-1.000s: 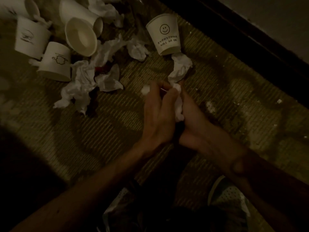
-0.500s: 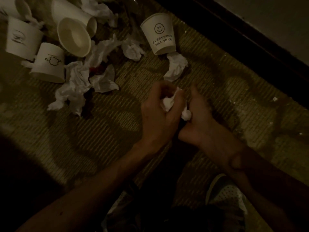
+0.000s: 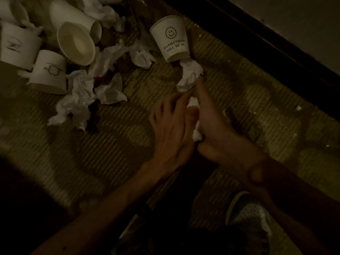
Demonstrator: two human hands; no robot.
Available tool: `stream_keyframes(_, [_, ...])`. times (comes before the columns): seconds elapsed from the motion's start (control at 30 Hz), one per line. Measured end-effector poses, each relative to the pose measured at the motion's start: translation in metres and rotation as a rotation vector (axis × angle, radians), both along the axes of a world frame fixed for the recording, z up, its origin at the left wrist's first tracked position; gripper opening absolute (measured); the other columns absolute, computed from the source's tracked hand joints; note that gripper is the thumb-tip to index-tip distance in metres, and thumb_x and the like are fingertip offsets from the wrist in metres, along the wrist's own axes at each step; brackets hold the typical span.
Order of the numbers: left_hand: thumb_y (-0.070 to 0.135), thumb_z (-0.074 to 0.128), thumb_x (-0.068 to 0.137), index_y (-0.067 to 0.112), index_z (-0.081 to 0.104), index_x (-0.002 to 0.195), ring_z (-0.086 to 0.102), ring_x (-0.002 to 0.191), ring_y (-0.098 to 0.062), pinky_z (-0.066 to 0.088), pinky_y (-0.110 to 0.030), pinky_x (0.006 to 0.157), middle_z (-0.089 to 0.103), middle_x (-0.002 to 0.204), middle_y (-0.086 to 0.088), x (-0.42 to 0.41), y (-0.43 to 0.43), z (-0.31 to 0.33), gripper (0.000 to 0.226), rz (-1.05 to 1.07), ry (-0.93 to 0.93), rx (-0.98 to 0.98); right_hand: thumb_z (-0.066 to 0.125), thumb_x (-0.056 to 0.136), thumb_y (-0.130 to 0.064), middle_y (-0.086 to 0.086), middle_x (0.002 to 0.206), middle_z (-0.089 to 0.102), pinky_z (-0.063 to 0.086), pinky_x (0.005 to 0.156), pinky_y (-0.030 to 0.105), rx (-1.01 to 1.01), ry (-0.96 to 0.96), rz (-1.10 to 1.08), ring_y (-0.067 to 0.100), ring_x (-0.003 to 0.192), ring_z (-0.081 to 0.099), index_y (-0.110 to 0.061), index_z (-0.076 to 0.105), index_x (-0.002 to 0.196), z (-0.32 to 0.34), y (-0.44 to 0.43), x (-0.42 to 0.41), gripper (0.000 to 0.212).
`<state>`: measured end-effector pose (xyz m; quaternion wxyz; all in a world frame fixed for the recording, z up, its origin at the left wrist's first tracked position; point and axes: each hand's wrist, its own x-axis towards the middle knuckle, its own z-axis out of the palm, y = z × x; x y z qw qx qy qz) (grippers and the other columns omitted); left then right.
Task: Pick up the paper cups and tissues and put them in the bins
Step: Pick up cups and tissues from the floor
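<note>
On the carpet [image 3: 110, 153], head view: dark skirting [image 3: 266, 57] runs diagonally across the upper right, and bare carpet lies open to the left of the hands. Just short of the skirting, the smiley cup [image 3: 170, 41] lies on its side, long axis running away from the viewer, base toward the hands. A loose tissue [image 3: 189, 76] touches that base. The left hand [image 3: 171, 129] and right hand [image 3: 219, 129] press a tissue wad [image 3: 196, 134] between them with fingers stretched; 0.5 s ago they were curled round it. The right fingertips [image 3: 199, 83] now touch the loose tissue. Upper left, further cups [image 3: 77, 43] and tissues [image 3: 79, 96] lie heaped.
</note>
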<state>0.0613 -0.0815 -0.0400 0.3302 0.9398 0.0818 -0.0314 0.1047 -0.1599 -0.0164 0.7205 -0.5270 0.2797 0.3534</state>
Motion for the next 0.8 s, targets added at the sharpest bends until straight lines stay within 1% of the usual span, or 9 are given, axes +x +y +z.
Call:
stream_keyframes(0.07, [0.045, 0.028, 0.102, 0.023, 0.021, 0.155, 0.021, 0.145, -0.015, 0.014, -0.034, 0.119, 0.027, 0.157, 0.002, 0.003, -0.002, -0.005, 0.058, -0.008, 0.186, -0.003, 0.044, 0.083, -0.075, -0.025, 0.063, 0.066, 0.049, 0.054, 0.014, -0.153, -0.055, 0.079, -0.007, 0.064, 0.066, -0.042, 0.062, 0.077, -0.005, 0.003, -0.006, 0.038])
stream_keyframes(0.17, [0.060, 0.017, 0.092, 0.026, 0.027, 0.152, 0.036, 0.141, -0.013, 0.030, -0.041, 0.118, 0.036, 0.155, 0.002, 0.014, -0.006, 0.004, 0.070, 0.184, 0.213, -0.752, 0.047, 0.085, -0.073, -0.020, 0.060, 0.068, 0.050, 0.046, 0.017, -0.239, -0.042, 0.103, -0.003, 0.057, 0.067, -0.034, 0.065, 0.076, -0.017, -0.001, -0.005, 0.043])
stream_keyframes(0.2, [0.065, 0.015, 0.088, 0.025, 0.029, 0.151, 0.039, 0.139, -0.012, 0.035, -0.041, 0.115, 0.038, 0.153, 0.002, 0.019, -0.005, 0.005, 0.076, 0.223, 0.190, -0.861, 0.048, 0.087, -0.070, -0.014, 0.058, 0.069, 0.049, 0.042, 0.018, -0.256, -0.019, 0.068, 0.001, 0.052, 0.067, -0.029, 0.067, 0.076, -0.019, -0.004, -0.002, 0.046])
stream_keyframes(0.43, [0.036, 0.034, 0.107, 0.025, 0.032, 0.152, 0.041, 0.132, -0.022, 0.034, -0.027, 0.100, 0.031, 0.151, -0.012, 0.087, 0.023, -0.027, 0.047, -0.127, 0.090, -0.246, 0.046, 0.089, -0.071, 0.001, 0.055, 0.053, 0.031, 0.040, 0.021, -0.315, 0.051, -0.064, 0.013, 0.040, 0.043, -0.010, 0.059, 0.074, -0.030, -0.025, 0.026, 0.064])
stream_keyframes(0.53, [0.040, 0.030, 0.107, 0.025, 0.035, 0.152, 0.035, 0.136, -0.025, 0.024, -0.026, 0.100, 0.031, 0.154, -0.010, 0.107, 0.025, -0.041, 0.047, -0.334, 0.173, -0.047, 0.042, 0.090, -0.071, 0.015, 0.087, 0.070, 0.053, 0.056, 0.033, -0.302, 0.057, -0.076, 0.026, 0.070, 0.066, -0.004, 0.068, 0.097, -0.030, -0.031, 0.034, 0.072])
stream_keyframes(0.6, [0.037, 0.029, 0.107, 0.019, 0.052, 0.138, 0.041, 0.128, -0.023, 0.026, -0.026, 0.097, 0.043, 0.141, -0.011, 0.113, 0.023, -0.044, 0.043, -0.375, 0.162, -0.019, 0.040, 0.090, -0.071, 0.019, 0.113, 0.070, 0.054, 0.086, 0.048, -0.327, 0.038, -0.094, 0.035, 0.098, 0.068, -0.011, 0.070, 0.101, -0.031, -0.034, 0.036, 0.068])
stream_keyframes(0.67, [0.032, 0.033, 0.107, 0.010, 0.066, 0.113, 0.051, 0.112, -0.019, 0.033, -0.026, 0.091, 0.056, 0.119, -0.011, 0.114, 0.022, -0.044, 0.040, -0.369, 0.086, -0.038, 0.038, 0.090, -0.073, 0.023, 0.118, 0.066, 0.045, 0.100, 0.056, -0.340, 0.045, -0.080, 0.043, 0.111, 0.062, -0.012, 0.068, 0.097, -0.029, -0.035, 0.036, 0.068])
stream_keyframes(0.73, [0.032, 0.037, 0.107, 0.014, 0.068, 0.087, 0.056, 0.085, -0.001, 0.038, -0.023, 0.079, 0.062, 0.090, 0.000, 0.112, 0.025, -0.042, 0.041, -0.314, 0.079, -0.106, 0.034, 0.091, -0.072, 0.024, 0.116, 0.063, 0.041, 0.099, 0.063, -0.341, 0.043, -0.049, 0.047, 0.115, 0.056, -0.011, 0.068, 0.087, -0.028, -0.035, 0.035, 0.070])
stream_keyframes(0.8, [0.035, 0.038, 0.107, 0.019, 0.064, 0.069, 0.057, 0.059, 0.007, 0.042, -0.015, 0.064, 0.061, 0.067, 0.011, 0.107, 0.027, -0.036, 0.048, -0.207, 0.116, -0.240, 0.032, 0.093, -0.070, 0.023, 0.102, 0.069, 0.057, 0.084, 0.050, -0.343, 0.023, -0.035, 0.044, 0.090, 0.068, -0.014, 0.066, 0.078, -0.028, -0.033, 0.034, 0.068])
